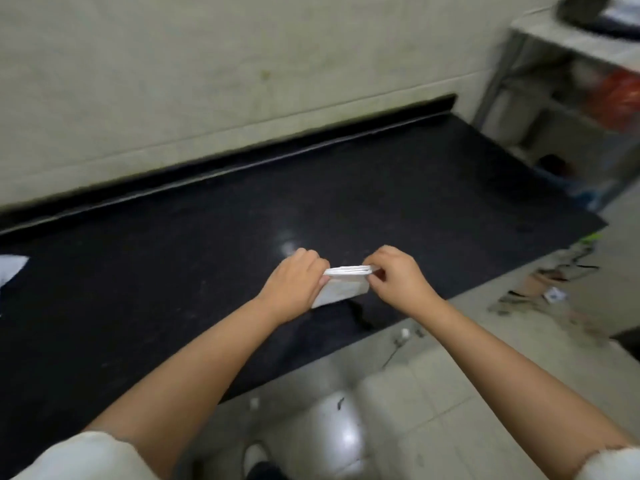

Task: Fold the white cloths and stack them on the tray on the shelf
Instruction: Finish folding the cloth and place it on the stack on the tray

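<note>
A small folded white cloth [343, 285] hangs in the air just above the black counter [173, 271], near its front edge. My left hand [294, 282] grips its left end and my right hand [398, 275] pinches its right end, both with curled fingers. Another white cloth [10, 268] lies at the counter's far left, cut off by the frame. At the top right stands a metal shelf [568, 39], and a dark tray [588, 15] rests blurred on its top level.
A pale wall runs behind the counter. The shelf's lower levels hold an orange-red bag [620, 95] and dark items. Scraps and litter lie on the tiled floor [450, 393] at the right. A shoe [256, 459] shows at the bottom.
</note>
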